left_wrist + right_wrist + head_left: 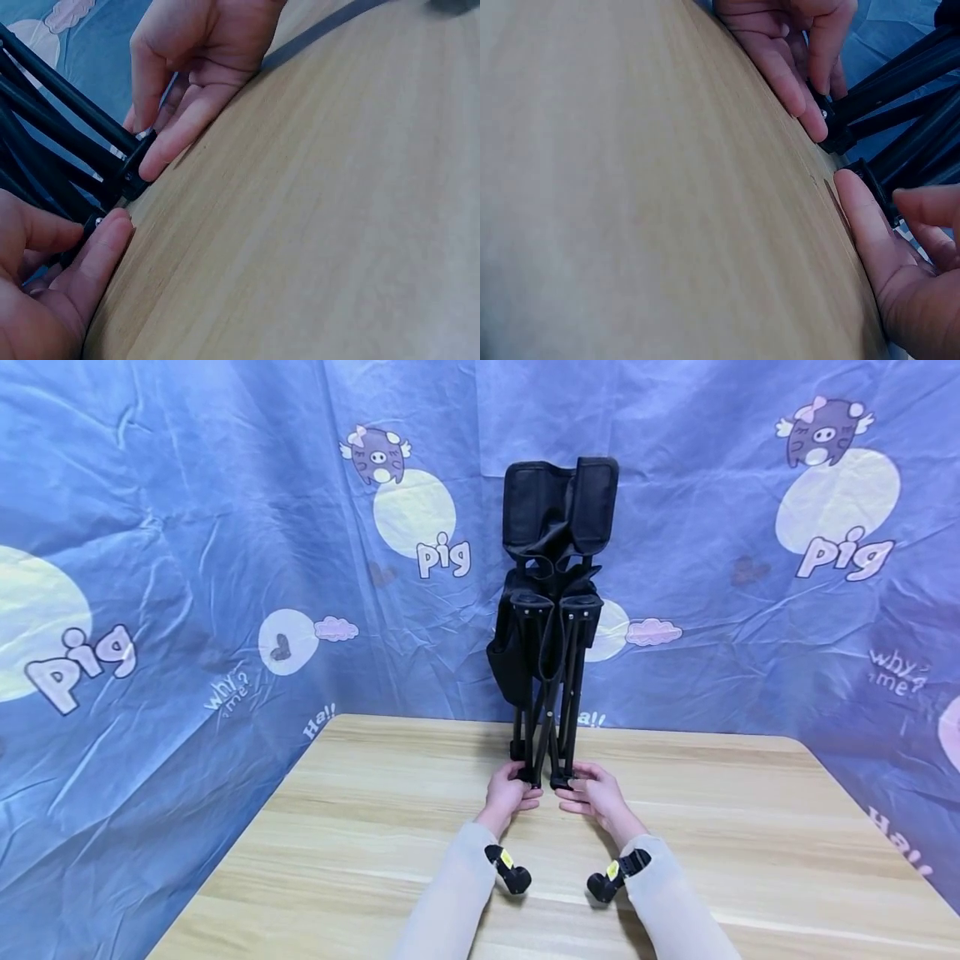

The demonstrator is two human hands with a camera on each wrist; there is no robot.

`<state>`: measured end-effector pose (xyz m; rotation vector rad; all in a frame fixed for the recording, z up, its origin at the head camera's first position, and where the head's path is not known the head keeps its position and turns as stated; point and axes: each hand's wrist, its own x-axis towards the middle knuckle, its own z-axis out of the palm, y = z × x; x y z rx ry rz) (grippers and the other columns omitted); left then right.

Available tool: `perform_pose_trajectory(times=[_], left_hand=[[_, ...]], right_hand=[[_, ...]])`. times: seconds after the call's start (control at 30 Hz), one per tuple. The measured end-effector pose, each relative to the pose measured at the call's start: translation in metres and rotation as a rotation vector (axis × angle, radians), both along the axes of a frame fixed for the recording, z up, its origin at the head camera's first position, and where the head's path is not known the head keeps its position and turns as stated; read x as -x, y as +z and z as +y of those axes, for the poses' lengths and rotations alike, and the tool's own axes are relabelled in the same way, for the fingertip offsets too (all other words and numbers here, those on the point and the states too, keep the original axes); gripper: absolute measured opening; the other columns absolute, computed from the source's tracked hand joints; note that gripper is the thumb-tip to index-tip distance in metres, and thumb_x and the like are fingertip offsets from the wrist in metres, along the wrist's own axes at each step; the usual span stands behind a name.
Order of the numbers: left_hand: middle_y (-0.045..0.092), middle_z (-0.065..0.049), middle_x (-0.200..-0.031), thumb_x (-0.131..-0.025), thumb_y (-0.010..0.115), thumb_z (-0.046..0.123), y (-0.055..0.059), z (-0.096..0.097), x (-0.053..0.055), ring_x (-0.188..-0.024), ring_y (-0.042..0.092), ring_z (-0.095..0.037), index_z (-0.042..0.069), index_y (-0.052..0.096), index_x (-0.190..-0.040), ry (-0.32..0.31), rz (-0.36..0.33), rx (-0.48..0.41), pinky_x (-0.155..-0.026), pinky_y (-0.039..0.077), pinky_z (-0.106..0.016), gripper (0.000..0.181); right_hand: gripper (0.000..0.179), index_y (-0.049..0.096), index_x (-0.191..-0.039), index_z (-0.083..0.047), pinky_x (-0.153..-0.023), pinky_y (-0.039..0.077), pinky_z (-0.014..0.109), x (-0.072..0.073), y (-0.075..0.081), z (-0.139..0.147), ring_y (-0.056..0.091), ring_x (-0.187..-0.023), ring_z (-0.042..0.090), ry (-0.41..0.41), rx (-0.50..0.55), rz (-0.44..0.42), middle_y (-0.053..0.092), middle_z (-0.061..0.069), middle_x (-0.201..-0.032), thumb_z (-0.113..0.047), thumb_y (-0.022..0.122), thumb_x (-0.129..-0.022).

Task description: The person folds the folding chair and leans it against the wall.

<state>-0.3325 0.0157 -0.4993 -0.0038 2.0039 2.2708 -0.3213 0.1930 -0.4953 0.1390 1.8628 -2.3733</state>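
Note:
A black folding chair [551,568] stands upright and folded on the wooden table, its fabric bunched above crossed metal legs. My left hand [510,795] pinches the plastic foot of the front left leg, thumb above and fingers low against the tabletop. Opposite it, my right hand [597,797] holds the front right foot [870,187] the same way. The two feet sit close together, with a narrow gap between. In the left wrist view, thumb and fingers of the left hand [45,277] lie around its foot. Fingers partly hide both feet.
The wooden table [360,827] spreads out on both sides of the chair. Behind it hangs a blue cloth [225,527] printed with pigs and words. Each sleeve carries a small black strap-on camera [513,872] at the wrist.

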Motion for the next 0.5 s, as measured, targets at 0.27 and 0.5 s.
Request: perform_pose_trajectory(times=[0.27,0.5], left_hand=[[0.049,-0.030,-0.140,-0.082,0.056,-0.015,-0.004,-0.012,-0.006,-0.087,0.070,-0.026,-0.008,0.046,-0.142,-0.044,0.004,-0.094,-0.075,0.062,-0.035,0.061],[0.042,-0.036,-0.141,-0.083,0.060,-0.012,-0.004,-0.027,-0.021,-0.096,0.069,-0.029,-0.014,0.039,-0.141,-0.079,0.014,-0.086,-0.079,0.062,-0.037,0.062]], right_hand=[[0.048,0.021,-0.147,0.013,-0.090,0.058,0.038,-0.012,-0.001,0.010,0.069,-0.094,0.018,0.057,0.075,0.038,0.031,0.032,-0.145,0.002,0.038,-0.103],[0.052,0.016,-0.150,0.013,-0.095,0.056,0.039,-0.027,0.002,0.025,0.068,-0.098,0.020,0.126,0.076,0.025,0.021,0.035,-0.150,-0.004,0.036,-0.106]])
